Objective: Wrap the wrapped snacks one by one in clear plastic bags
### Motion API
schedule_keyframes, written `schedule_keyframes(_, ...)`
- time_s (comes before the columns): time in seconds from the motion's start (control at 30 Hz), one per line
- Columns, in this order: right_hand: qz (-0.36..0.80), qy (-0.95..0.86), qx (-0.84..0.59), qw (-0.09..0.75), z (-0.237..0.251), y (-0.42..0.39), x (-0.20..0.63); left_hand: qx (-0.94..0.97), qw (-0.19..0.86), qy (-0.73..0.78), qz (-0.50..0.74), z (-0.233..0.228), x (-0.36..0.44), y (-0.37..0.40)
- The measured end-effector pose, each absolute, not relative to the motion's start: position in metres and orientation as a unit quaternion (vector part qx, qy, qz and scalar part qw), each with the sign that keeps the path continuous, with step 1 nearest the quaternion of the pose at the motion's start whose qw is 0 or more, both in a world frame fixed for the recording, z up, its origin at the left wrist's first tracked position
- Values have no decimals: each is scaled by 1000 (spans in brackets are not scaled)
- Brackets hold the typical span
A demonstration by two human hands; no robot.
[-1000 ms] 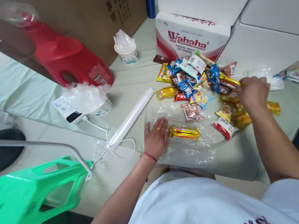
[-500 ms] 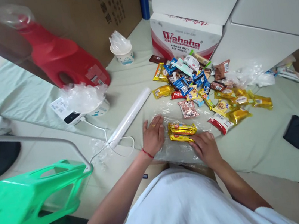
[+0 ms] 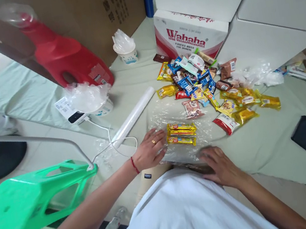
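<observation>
Several yellow-wrapped snack bars (image 3: pixel 181 134) lie side by side in a small group on a sheet of clear plastic film (image 3: pixel 203 136). Just left of them, my left hand (image 3: pixel 150 148) is open, palm down, with its fingers stretched toward the bars. My right hand (image 3: pixel 220 165) is apart from the bars, near the front edge of the film. Its fingers are spread and a little blurred at the tips, and nothing shows in them. A roll of clear film (image 3: pixel 134 116) rests on the cloth beyond my left hand.
A pile of mixed wrapped snacks (image 3: pixel 191 81) lies beyond the film, before a Wahaba carton (image 3: pixel 191 33). At left are a red jug (image 3: pixel 71 57), paper cups (image 3: pixel 129 57) with plastic bags, a white cable (image 3: pixel 103 128) and a green stool (image 3: pixel 38 198). A black case (image 3: pixel 305 133) lies right.
My right hand has let go of the front snack bar and drawn back toward me. The bars now sit closer together. My left hand has shifted slightly left and toward me.
</observation>
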State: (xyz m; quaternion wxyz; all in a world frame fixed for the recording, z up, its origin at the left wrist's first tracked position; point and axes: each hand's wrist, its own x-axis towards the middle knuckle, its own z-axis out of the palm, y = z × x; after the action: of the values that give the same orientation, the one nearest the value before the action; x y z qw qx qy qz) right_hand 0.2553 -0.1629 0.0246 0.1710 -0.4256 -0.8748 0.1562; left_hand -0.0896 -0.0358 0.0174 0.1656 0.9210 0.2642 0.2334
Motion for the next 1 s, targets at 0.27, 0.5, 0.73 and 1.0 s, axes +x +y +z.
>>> schedule_keyframes(0.27, 125, -836, -478, 241, 0, -163, 250, 966, 156, 186, 87, 20, -131, -35)
schedule_keyframes(0.5, 360, -697, -537, 310, 35, -139, 266, 923, 238, 217, 209, 19, -130, -30)
schedule_keyframes(0.73, 449, -549, -641, 292, 32, -94, 273, 778, 356, 476, 203, 39, -97, 22)
schedule_keyframes(1.0, 134, -658, -740, 38, 54, -51, 270, 753, 153, 621, 156, 16, -66, 54)
